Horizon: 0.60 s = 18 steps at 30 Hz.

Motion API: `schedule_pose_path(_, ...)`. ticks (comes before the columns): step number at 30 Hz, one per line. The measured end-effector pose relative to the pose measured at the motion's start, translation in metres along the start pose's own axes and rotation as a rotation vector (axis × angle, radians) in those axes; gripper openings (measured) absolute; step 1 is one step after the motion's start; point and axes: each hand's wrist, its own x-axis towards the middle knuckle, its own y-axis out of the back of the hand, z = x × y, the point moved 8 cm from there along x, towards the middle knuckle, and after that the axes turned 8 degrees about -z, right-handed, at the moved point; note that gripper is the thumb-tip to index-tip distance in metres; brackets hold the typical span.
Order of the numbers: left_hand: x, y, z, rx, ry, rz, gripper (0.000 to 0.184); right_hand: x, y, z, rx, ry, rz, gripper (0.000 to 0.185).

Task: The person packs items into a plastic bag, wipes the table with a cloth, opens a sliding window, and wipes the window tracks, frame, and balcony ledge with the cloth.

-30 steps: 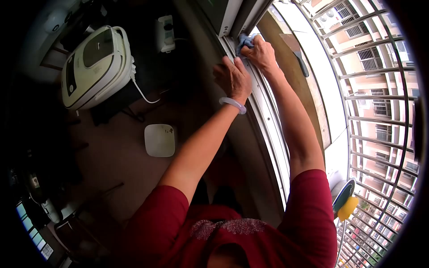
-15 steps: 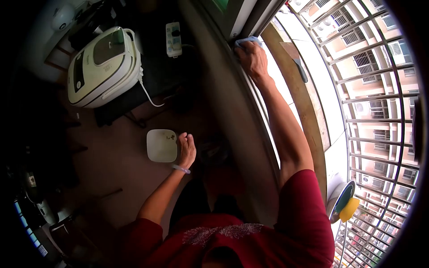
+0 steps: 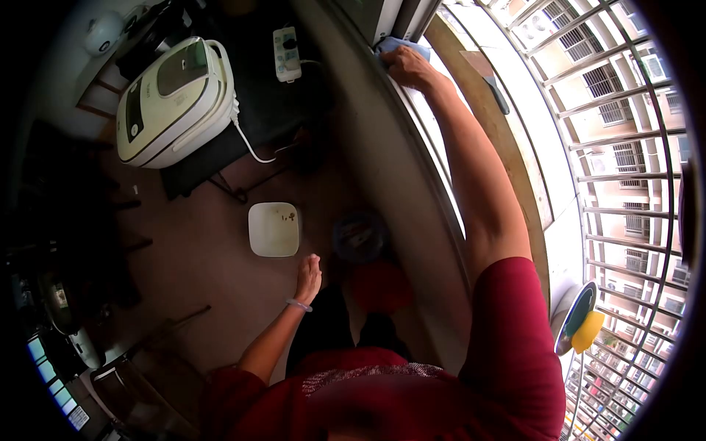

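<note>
My right hand (image 3: pixel 410 67) is closed on a blue cloth (image 3: pixel 413 48) and presses it into the corner of the window track, at the foot of the window frame (image 3: pixel 388 20). My left hand (image 3: pixel 309 278), with a pale bangle at the wrist, hangs in front of my body. Its fingers point forward, loosely stretched, and hold nothing. Just beyond them a white square bin (image 3: pixel 273 231) stands on the floor, with a few small dark bits inside; a gap shows between hand and bin.
A white appliance (image 3: pixel 176 99) with a cord sits on a dark table beside a power strip (image 3: pixel 287 55). Outside the window, a scraper-like tool (image 3: pixel 497 95) lies on the ledge near metal bars (image 3: pixel 625 176). A yellow object (image 3: pixel 588 332) rests by a round dish-like thing. A red object (image 3: pixel 380 285) is low near my legs.
My left hand has drawn back toward my body, away from the bin's side. My right hand and the cloth stay at the track corner, the hand turned slightly. The whole view has shifted a little.
</note>
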Motion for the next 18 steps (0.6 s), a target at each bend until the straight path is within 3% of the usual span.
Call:
schedule_pose_path(1, 0.002, -0.005, 0.017, 0.019, -0.074, 0.024, 0.053, -0.008, -0.004, -0.001, -0.003, -0.007, -0.029, 0.033)
schedule_pose_path(3, 0.005, -0.017, 0.042, -0.062, -0.013, -0.024, 0.054, -0.045, -0.005, -0.004, 0.008, -0.002, -0.01, 0.031)
schedule_pose_path(5, 0.013, -0.028, 0.05, -0.133, -0.043, -0.002, 0.054, -0.092, -0.013, 0.002, 0.084, -0.079, -0.126, 0.03)
schedule_pose_path(8, 0.002, -0.051, 0.101, -0.154, -0.03, -0.015, 0.053, -0.165, -0.044, 0.016, -0.045, -0.041, -0.198, 0.028)
schedule_pose_path(9, 0.0, -0.061, 0.115, -0.128, -0.07, -0.03, 0.052, -0.197, -0.048, 0.01, -0.122, 0.045, -0.194, 0.027)
schedule_pose_path(11, -0.006, -0.08, 0.149, -0.07, -0.221, -0.046, 0.052, -0.265, -0.04, -0.002, -0.078, -0.101, -0.288, 0.025)
schedule_pose_path(15, -0.04, -0.119, 0.206, 0.009, -0.3, -0.097, 0.053, -0.397, -0.07, 0.006, -0.08, -0.041, -0.196, 0.018)
schedule_pose_path(16, -0.047, -0.128, 0.214, 0.005, -0.304, -0.094, 0.054, -0.433, -0.075, 0.002, -0.103, -0.069, -0.315, 0.021)
schedule_pose_path(18, -0.065, -0.145, 0.222, 0.01, -0.302, -0.05, 0.056, -0.507, -0.084, 0.001, -0.037, -0.034, -0.256, 0.02)
